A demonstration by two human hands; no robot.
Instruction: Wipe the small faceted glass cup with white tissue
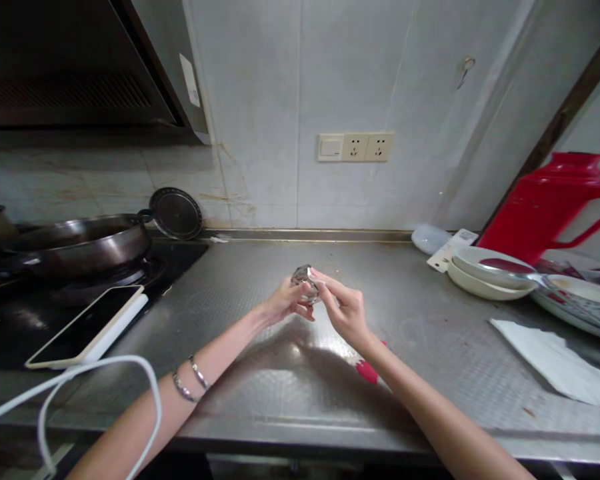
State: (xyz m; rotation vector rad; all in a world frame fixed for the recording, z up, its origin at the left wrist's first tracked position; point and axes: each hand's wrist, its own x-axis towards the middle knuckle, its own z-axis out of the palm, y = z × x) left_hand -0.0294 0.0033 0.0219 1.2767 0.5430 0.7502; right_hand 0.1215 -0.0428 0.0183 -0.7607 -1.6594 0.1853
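Note:
My left hand [291, 297] is closed around a small, mottled grey, roundish item [303, 275] with shiny light patches, held just above the steel counter. Its exact kind is too small to make out. The thumb and fingertips of my right hand [344, 303] are pinched at the near right side of the same item, with a whitish bit at the fingertips. Below my right wrist, a pink scrap with a jagged white edge [367, 371] lies on the counter, partly covered by the forearm.
The steel counter [260, 413] meets a tiled wall with sockets [360, 147]. Left are a pan [90, 247] on the black hob, a phone [87, 327] and a white cable [147, 380]. On the right stand a red flask [545, 207], stacked bowls [490, 277] and a paper sheet [555, 360].

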